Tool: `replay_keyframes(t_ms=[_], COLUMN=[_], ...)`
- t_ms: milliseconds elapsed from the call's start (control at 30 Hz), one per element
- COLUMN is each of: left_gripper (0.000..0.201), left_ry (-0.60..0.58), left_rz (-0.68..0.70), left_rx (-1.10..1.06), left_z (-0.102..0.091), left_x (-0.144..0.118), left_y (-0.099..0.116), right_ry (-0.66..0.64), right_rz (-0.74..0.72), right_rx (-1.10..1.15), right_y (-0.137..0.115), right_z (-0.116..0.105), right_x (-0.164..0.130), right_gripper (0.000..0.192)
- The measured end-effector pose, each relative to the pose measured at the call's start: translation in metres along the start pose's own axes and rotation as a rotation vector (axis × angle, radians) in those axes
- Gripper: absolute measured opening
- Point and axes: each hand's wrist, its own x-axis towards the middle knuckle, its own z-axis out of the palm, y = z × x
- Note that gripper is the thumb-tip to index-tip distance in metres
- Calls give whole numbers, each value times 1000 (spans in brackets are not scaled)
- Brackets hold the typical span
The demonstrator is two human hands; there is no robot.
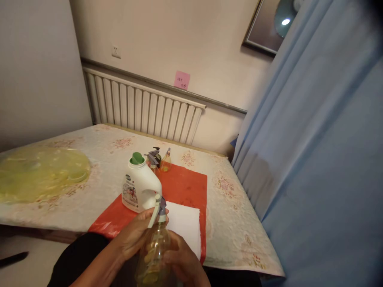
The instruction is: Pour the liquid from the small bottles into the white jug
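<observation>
A clear plastic spray bottle point(154, 249) with a white trigger and grey nozzle head is held upright near the table's front edge. My left hand point(134, 235) wraps the neck just under the spray head. My right hand point(182, 261) grips the bottle's body from the right. Behind it stands a white detergent jug point(139, 187) with a green cap on a red mat point(185, 185). A folded white cloth point(184, 227) lies on the mat beside my hands.
Two more small spray bottles point(160, 159) stand at the mat's far edge. A yellow-green plastic cover point(38, 173) lies at the table's left. A white radiator point(140, 105) lines the back wall. A blue curtain point(314, 159) hangs close on the right.
</observation>
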Motion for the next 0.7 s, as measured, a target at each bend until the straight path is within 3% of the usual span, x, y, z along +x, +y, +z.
replay_keyframes(t_ms=[200, 367, 467, 633, 700], left_gripper=[34, 27, 29, 30, 30], left_ry=[-35, 86, 256, 601, 677], left_rz=[-6, 234, 291, 492, 518], left_rx=[142, 558, 806, 1293, 1428], left_z=[-4, -25, -68, -172, -209], left_x=[3, 14, 18, 8, 0], left_y=[-4, -1, -1, -8, -12], right_ry=[-3, 109, 206, 358, 419], right_rz=[30, -11, -95, -206, -220], right_rx=[-183, -181, -219, -410, -489], right_y=[-5, -11, -25, -49, -54], right_z=[-1, -29, -51, -84, -95], right_x=[-1, 3, 10, 36, 52], right_gripper=[79, 80, 82, 75, 72])
